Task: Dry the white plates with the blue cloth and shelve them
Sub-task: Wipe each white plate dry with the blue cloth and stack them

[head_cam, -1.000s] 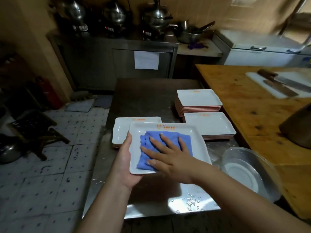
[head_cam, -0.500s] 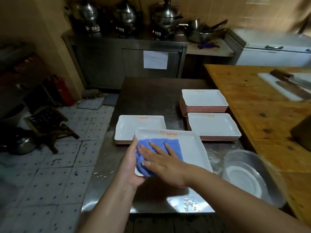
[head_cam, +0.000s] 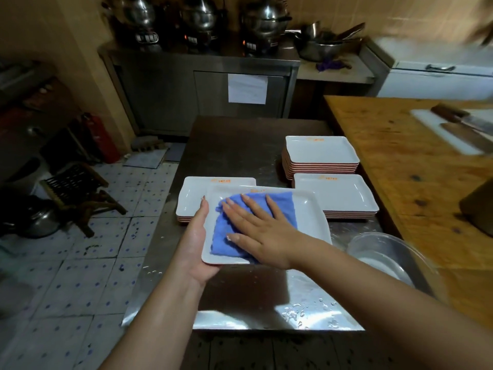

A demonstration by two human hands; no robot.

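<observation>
A white rectangular plate [head_cam: 312,220] is held above the steel bench [head_cam: 240,145] by the left hand [head_cam: 197,236], which grips its left edge from below with the thumb laid along the rim. A blue cloth [head_cam: 282,206] is spread over the left half of the plate and is pressed flat by the right hand [head_cam: 261,231], whose fingers are straight and splayed, curled round nothing. Directly behind the held plate, a low stack of plates [head_cam: 194,193] is set on the bench. Two further stacks are placed to the right: a taller far stack [head_cam: 320,153] and a near stack [head_cam: 336,196], close together. A metal basin [head_cam: 384,252] is observed at the bench's right edge, beside a wooden table [head_cam: 400,156]. Water droplets [head_cam: 306,311] are noted on the near part of the bench.
</observation>
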